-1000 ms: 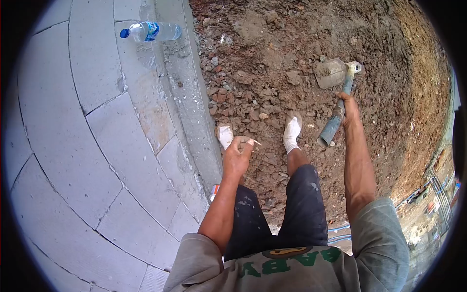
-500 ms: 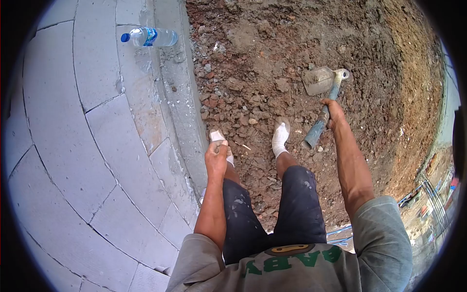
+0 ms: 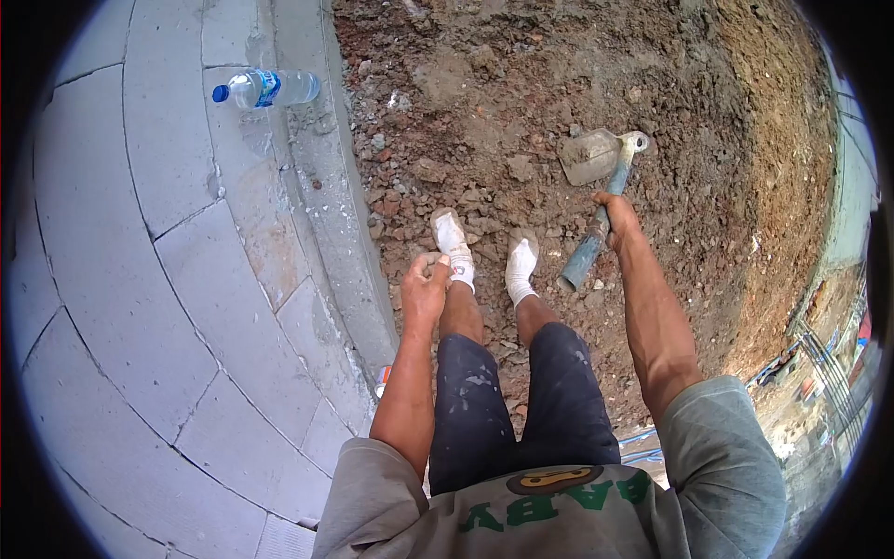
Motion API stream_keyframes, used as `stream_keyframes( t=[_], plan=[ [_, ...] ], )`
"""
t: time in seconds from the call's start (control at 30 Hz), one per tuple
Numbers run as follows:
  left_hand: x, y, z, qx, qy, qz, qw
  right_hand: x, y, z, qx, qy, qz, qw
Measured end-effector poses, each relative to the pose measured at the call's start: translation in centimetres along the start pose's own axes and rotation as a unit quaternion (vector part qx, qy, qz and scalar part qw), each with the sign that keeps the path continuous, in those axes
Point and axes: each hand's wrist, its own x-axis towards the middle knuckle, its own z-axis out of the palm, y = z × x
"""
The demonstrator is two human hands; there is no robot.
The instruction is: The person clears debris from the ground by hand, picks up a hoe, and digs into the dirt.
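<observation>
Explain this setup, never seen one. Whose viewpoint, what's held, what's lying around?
No machine here: a person works bare-handed. Every picture comes from one camera worn on the head, looking forward and down, so shirt and legs show too. The right hand grips a hoe-like tool by its bluish handle. The left hand is curled; whether it holds something small, I can't tell. Below is rough brown soil; at left, grey blocks, with a plastic bottle on its side.
</observation>
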Motion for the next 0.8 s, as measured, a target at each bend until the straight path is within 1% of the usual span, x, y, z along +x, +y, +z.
stream_keyframes(
  t=[0.07,0.1,0.13,0.17,0.23,0.27,0.33,0.43,0.47,0.5,0.6,0.63,0.73,0.8],
  plan=[
    [1.1,0.4,-0.4,-0.016,0.007,-0.015,1.000,1.5,0.3,-0.5,0.002,-0.003,0.004,1.000],
    [1.0,0.0,-0.8,-0.023,0.011,-0.034,0.999,1.1,0.3,-0.7,0.004,-0.008,0.010,1.000],
    [1.1,-0.3,-1.2,-0.025,0.008,-0.032,0.999,0.8,0.4,-0.6,0.001,-0.015,0.017,1.000],
    [1.6,-0.4,-1.7,-0.027,0.006,-0.027,0.999,0.5,0.5,-0.2,0.031,-0.007,0.021,0.999],
    [2.5,-1.0,-2.6,-0.026,0.002,-0.015,1.000,-0.7,0.8,0.5,0.094,-0.026,0.029,0.995],
    [3.0,-1.3,-3.0,-0.009,-0.002,-0.028,1.000,-1.5,0.7,0.8,0.132,-0.034,0.029,0.990],
    [4.1,-1.4,-3.9,0.023,-0.011,-0.050,0.998,-4.1,1.1,1.3,0.126,-0.020,0.022,0.992],
    [6.5,0.2,-5.5,0.039,-0.056,-0.024,0.997,-5.1,0.1,2.1,0.145,-0.009,0.009,0.989],
    [6.5,0.7,-6.5,0.043,-0.067,-0.021,0.997,-5.4,0.3,2.1,0.154,-0.006,0.014,0.988],
    [6.7,2.0,-7.4,0.014,-0.069,-0.017,0.997,-5.2,0.0,2.4,0.153,-0.009,0.019,0.988],
    [8.5,2.9,-11.4,0.026,-0.068,-0.034,0.997,-4.2,-2.1,3.7,0.146,0.023,0.028,0.989],
    [9.4,2.5,-13.1,0.054,-0.076,-0.025,0.995,-4.3,-3.4,4.6,0.151,0.039,0.021,0.988],
    [12.4,0.2,-18.3,0.115,-0.038,0.000,0.993,-4.9,-6.9,7.3,0.094,0.086,0.001,0.992],
    [13.1,1.0,-21.0,0.110,-0.018,-0.019,0.994,-4.0,-8.4,8.3,0.086,0.104,0.012,0.991]
  ],
)
